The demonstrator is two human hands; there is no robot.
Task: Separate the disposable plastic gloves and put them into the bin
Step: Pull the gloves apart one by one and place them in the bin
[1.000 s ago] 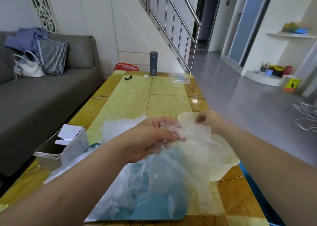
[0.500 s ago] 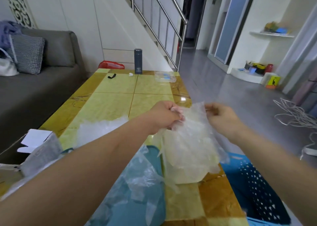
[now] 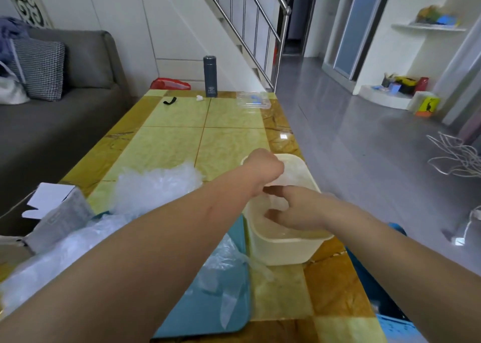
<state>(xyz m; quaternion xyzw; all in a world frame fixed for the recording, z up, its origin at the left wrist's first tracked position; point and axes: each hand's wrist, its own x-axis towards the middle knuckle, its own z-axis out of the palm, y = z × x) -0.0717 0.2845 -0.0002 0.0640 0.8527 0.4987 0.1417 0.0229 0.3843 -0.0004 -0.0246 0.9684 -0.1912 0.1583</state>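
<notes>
Far left: torn grey cardboard box (image 3: 59, 212). Beside it, heap of clear disposable plastic gloves (image 3: 156, 186), partly on teal rubber mat (image 3: 208, 303), all on yellow tiled table (image 3: 229, 145). L hand (image 3: 263, 171) is above cream rectangular plastic bin (image 3: 283, 251), fingers curled under on thin clear glove (image 3: 279, 201), which hangs inside bin. R hand (image 3: 299, 210) is inside the rim, fingers curved & apart at the glove. Can't tell if it grips.

I ran one wide head-worn view; it looked forward and down the table (image 3: 229, 124), close above left hand (image 3: 263, 171) and right hand (image 3: 302, 210).
</notes>
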